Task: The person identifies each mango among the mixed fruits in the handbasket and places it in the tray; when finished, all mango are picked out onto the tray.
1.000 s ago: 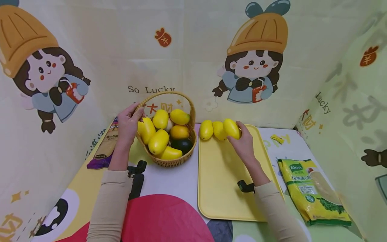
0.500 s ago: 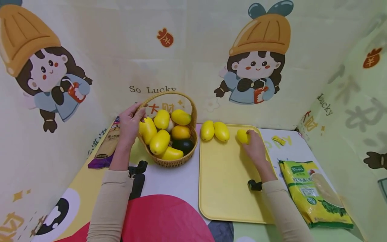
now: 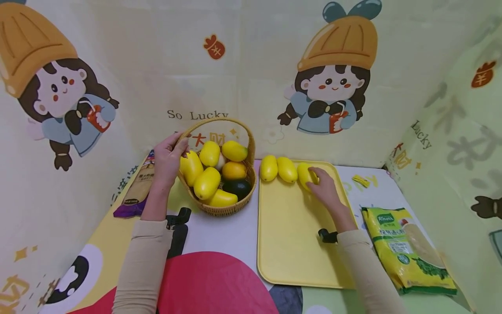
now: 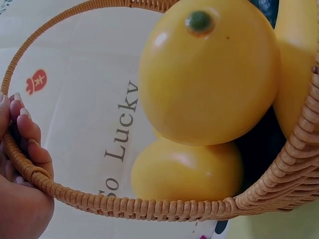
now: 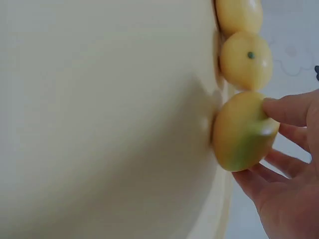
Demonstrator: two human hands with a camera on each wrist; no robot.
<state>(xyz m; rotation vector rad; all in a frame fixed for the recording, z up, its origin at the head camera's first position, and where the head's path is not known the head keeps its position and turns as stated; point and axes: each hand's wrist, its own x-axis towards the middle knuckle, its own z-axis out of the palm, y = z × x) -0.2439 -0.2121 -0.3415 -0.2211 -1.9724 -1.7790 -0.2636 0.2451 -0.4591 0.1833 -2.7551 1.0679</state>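
Note:
My left hand (image 3: 166,159) grips the side of the arched handle of a wicker basket (image 3: 223,211). Inside are several yellow mangoes (image 3: 207,183), an orange-yellow fruit (image 3: 234,171) and a dark green fruit (image 3: 237,188); a paler one behind is mostly hidden. In the left wrist view, curled fingers (image 4: 30,127) wrap the handle. My right hand (image 3: 327,187) holds a mango (image 5: 244,132) between thumb and fingers, low over the back of the yellow tray (image 3: 294,235). Two more mangoes (image 3: 269,168) lie side by side just left of it, along the tray's back edge.
A yellow-green Knorr bag (image 3: 405,248) lies right of the tray. Behind my left forearm is a brown and purple packet (image 3: 137,189). A small yellow item (image 3: 361,181) lies at the back right. Printed cloth walls (image 3: 251,78) enclose the table's back and sides.
My right hand first carried the mango right and down from above the tray's row, then slid it back left beside the other two. The left hand stays on the basket handle.

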